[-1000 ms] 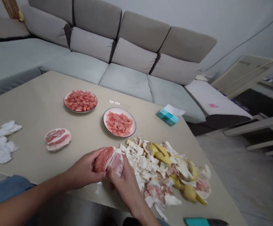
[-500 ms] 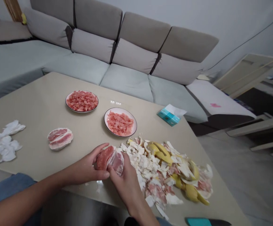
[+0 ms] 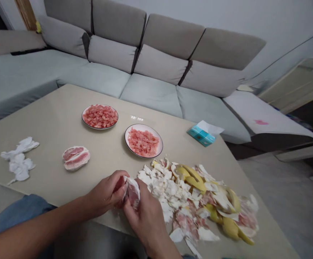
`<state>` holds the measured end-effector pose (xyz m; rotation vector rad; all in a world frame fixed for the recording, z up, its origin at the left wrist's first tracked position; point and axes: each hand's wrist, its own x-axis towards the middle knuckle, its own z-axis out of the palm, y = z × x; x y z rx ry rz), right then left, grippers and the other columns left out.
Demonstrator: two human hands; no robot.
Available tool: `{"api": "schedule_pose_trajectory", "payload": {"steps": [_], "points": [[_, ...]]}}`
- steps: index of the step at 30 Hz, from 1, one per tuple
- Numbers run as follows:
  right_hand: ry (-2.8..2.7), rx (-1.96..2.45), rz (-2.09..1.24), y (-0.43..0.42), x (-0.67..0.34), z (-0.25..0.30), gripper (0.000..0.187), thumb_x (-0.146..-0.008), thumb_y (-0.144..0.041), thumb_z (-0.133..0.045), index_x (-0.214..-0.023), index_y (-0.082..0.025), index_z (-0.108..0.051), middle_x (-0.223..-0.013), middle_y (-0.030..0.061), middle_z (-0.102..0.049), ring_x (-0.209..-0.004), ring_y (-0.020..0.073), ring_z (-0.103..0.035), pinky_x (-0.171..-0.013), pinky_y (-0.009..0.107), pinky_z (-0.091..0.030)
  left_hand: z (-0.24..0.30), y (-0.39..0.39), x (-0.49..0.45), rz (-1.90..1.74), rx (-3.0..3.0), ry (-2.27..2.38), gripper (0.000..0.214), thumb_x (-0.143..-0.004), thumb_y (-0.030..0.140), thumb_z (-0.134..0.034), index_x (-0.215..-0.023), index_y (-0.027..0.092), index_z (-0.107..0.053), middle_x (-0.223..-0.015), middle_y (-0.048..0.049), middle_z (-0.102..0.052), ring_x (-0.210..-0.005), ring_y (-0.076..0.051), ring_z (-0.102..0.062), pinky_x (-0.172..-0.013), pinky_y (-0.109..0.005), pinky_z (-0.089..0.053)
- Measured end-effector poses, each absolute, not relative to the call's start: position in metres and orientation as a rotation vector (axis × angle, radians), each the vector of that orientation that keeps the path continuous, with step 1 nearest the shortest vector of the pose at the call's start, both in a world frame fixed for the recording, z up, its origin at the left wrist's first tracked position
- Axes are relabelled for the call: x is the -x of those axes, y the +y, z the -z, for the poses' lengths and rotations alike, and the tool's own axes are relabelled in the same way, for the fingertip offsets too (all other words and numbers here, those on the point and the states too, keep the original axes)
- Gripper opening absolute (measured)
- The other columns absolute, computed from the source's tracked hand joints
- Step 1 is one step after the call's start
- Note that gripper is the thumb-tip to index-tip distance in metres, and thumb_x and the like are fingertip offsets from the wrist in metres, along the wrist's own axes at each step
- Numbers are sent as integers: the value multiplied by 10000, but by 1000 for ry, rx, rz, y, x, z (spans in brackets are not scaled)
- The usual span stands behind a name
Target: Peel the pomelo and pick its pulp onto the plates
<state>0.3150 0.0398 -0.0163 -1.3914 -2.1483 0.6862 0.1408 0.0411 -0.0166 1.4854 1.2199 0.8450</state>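
Both my hands hold one pink pomelo segment [image 3: 131,192] over the near edge of the beige table [image 3: 51,122]. My left hand [image 3: 106,194] wraps round its left side, fingers curled over the flesh. My right hand [image 3: 145,216] pinches the white membrane on its right side. Two more unpeeled segments [image 3: 76,158] lie together on the table to the left. Two white plates of peeled pink flesh stand farther back, one at the left [image 3: 100,116] and one nearer the middle [image 3: 143,141]. A heap of white pith and yellow peel [image 3: 199,198] lies just right of my hands.
Crumpled white tissues [image 3: 18,158] lie at the table's left. A teal tissue pack [image 3: 203,133] sits near the far right edge. A grey sectional sofa [image 3: 145,72] runs behind the table. My blue-clad knee [image 3: 18,212] shows at the lower left.
My left fingers have closed further over the segment, hiding most of the pink flesh. The view has shifted, so everything sits a little more to the right.
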Motion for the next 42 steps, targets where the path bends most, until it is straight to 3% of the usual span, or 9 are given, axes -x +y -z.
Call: {"api": "schedule_pose_trajectory", "payload": {"steps": [8, 13, 19, 27, 34, 42], "points": [[-2118, 1296, -728, 40, -316, 6, 233, -853, -248, -512, -1083, -227, -535, -869, 23, -653, -719, 176, -629, -631, 260, -460, 24, 38, -151, -960, -1346, 1228, 270, -926, 441, -444, -1076, 221, -494, -688, 27, -565, -555, -128, -536, -544, -223, -429], [-2120, 1319, -640, 41, -317, 6, 250, -860, -261, -503, -1104, -213, -529, -900, 46, -667, -731, 191, -643, -630, 270, -458, 29, 37, -157, -1080, -1260, 1240, 258, -957, 442, -377, -1039, 215, -469, -752, 23, -522, -629, -125, -512, -589, -223, -430], [-2143, 1395, -598, 42, -317, 16, 329, -870, -288, -495, -1182, -182, -502, -882, 68, -689, -695, 208, -665, -599, 286, -474, 26, 43, -153, -1008, -1271, 1228, 228, -928, 435, -457, -990, 215, -459, -716, 50, -478, -635, -118, -472, -596, -219, -399], [-2180, 1358, -543, 38, -315, 18, 361, -921, -307, -466, -1251, -162, -487, -1030, 123, -697, -819, 234, -699, -668, 312, -525, 23, 39, -154, -950, -1279, 1332, 250, -963, 469, -340, -942, 236, -429, -597, 70, -489, -492, -129, -520, -501, -230, -393], [-2168, 1326, -445, 38, -313, 21, 342, -918, -279, -449, -1224, -135, -499, -945, 103, -703, -744, 224, -701, -612, 308, -542, 27, 42, -161, -1101, -1226, 1418, 228, -946, 418, -368, -850, 224, -440, -616, 66, -448, -523, -117, -455, -513, -227, -375], [-2176, 1274, -224, 41, -311, 27, 339, -921, -270, -447, -1229, -131, -476, -1008, 132, -696, -771, 235, -702, -622, 325, -563, 31, 44, -167, -1182, -1004, 1412, 217, -906, 414, -441, -838, 209, -469, -662, 56, -450, -598, -121, -451, -553, -233, -391]]}}
